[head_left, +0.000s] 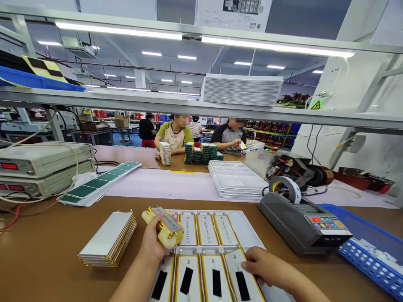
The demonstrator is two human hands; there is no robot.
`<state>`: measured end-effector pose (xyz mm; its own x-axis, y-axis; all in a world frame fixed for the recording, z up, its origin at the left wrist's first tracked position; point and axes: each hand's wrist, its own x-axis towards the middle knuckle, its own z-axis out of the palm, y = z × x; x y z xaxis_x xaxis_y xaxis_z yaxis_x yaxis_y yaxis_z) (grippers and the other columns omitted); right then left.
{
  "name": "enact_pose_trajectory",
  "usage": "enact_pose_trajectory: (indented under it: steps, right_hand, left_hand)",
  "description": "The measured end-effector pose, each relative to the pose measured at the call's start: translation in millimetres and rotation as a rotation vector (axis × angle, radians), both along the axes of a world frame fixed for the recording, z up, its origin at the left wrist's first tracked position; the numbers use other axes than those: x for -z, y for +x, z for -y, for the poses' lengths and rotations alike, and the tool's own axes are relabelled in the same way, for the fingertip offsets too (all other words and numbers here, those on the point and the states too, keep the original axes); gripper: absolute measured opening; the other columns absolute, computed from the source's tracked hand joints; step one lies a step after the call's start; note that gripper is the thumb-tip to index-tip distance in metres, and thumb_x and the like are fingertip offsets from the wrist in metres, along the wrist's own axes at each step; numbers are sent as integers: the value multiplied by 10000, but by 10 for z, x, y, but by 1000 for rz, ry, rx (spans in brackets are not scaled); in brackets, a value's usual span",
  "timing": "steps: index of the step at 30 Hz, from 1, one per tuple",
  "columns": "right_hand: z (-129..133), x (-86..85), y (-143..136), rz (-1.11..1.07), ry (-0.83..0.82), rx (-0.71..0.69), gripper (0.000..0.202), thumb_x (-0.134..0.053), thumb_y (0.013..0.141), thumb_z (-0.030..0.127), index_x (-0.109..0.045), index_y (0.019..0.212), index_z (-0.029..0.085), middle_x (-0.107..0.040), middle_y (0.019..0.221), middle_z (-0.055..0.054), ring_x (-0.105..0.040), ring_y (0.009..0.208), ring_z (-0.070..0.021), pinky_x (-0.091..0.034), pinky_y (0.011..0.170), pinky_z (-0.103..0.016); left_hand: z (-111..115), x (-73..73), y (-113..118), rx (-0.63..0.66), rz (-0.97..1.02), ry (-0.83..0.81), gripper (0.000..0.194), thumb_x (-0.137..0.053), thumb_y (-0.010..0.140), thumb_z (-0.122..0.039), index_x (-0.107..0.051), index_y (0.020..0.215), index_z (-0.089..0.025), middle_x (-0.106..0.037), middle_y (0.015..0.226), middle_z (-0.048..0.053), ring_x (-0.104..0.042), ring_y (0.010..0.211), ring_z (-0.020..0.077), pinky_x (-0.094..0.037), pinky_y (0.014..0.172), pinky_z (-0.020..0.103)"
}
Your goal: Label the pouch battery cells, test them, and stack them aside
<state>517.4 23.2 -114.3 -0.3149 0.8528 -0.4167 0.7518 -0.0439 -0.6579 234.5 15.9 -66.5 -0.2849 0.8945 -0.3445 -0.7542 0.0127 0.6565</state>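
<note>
My left hand (153, 240) is closed around a yellow block (166, 228) with a grey printed plate on top, raised over the left side of a white tray (250, 224). Flat pouch batteries lie in two rows in the tray, white with yellow edges. Those in the front row carry strips of black tape. My right hand (266, 266) pinches the right edge of the front-right pouch battery (235, 261), which sits slightly askew. Left of the tray stands a stack of similar flat batteries (107, 235).
A grey tape dispenser (302, 226) and a blue basket (368, 260) stand right. Behind are stacked white trays (236, 178). At left are green-panelled sheets (100, 182) and metering boxes (44, 163). Two people sit across the bench; a shelf (176, 100) spans above.
</note>
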Motion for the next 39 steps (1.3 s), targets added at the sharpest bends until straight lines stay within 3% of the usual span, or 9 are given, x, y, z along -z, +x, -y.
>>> enact_pose_trajectory:
  steps: [5, 9, 12, 14, 18, 26, 32, 36, 39]
  right_hand:
    - [-64, -47, 176, -175, -41, -68, 242, -520, 670, 390, -414, 630, 176, -366, 514, 52, -325, 431, -56, -243, 402, -183]
    - [-158, 28, 375, -336, -28, -33, 406, -504, 604, 584, -425, 632, 187, -344, 509, 45, -286, 437, -69, -213, 407, -210]
    - [-174, 64, 383, -368, -75, -52, 458, -489, 562, 642, -460, 654, 193, -337, 482, 43, -256, 425, -80, -194, 401, -232]
    - [-150, 41, 344, -331, -73, -87, 455, -489, 550, 638, -463, 647, 194, -344, 477, 42, -252, 424, -82, -210, 407, -239]
    - [-112, -31, 296, -284, -9, -118, 376, -471, 613, 561, -426, 621, 189, -379, 549, 26, -309, 471, -88, -275, 451, -241]
    - [-145, -100, 369, -236, 33, -110, 214, -410, 778, 309, -419, 614, 172, -396, 569, 26, -347, 495, -88, -316, 491, -232]
    - [-171, -162, 389, -222, 57, -44, 256, -463, 804, 226, -467, 556, 163, -434, 497, 18, -349, 443, -67, -280, 446, -214]
    - [-190, -165, 387, -243, 66, 4, 281, -476, 808, 177, -464, 528, 166, -440, 483, 17, -354, 419, -56, -268, 427, -205]
    - [-207, -168, 381, -248, 60, 63, 309, -491, 793, 145, -450, 487, 167, -427, 456, 24, -350, 396, -52, -268, 423, -208]
  left_hand:
    - [114, -226, 22, 4, -127, 182, 62, -569, 694, -174, -535, 745, -165, -620, 699, 51, -605, 660, 180, -496, 627, 332]
    - [376, -663, -142, 65, -640, 208, 378, -715, 567, -229, -553, 907, -191, -605, 751, 11, -576, 651, 149, -465, 583, 267]
    - [526, -1012, -377, 64, -1203, -15, 750, -783, 443, -281, -479, 1126, -237, -613, 787, 3, -566, 636, 159, -440, 553, 267]
    - [547, -1156, -554, 76, -1586, -271, 803, -769, 443, -365, -457, 1171, -231, -627, 853, 26, -577, 668, 181, -432, 578, 279]
    - [457, -1160, -833, 197, -2098, -731, 698, -714, 474, -439, -523, 1097, -188, -637, 920, 73, -586, 766, 231, -411, 642, 299]
    - [291, -988, -941, 247, -2166, -875, 787, -736, 390, -429, -504, 1087, -146, -602, 1024, 175, -556, 885, 327, -390, 701, 369]
    - [282, -1077, -858, 245, -2083, -791, 463, -754, 371, -411, -590, 754, -210, -648, 767, 105, -581, 809, 321, -385, 698, 354]
    - [378, -1144, -743, 108, -2071, -753, 356, -772, 352, -334, -546, 606, -229, -632, 764, 109, -517, 962, 378, -358, 772, 394]
    - [492, -1198, -621, -91, -2006, -656, 353, -773, 357, -256, -555, 634, -232, -623, 802, 107, -446, 1068, 378, -359, 795, 395]
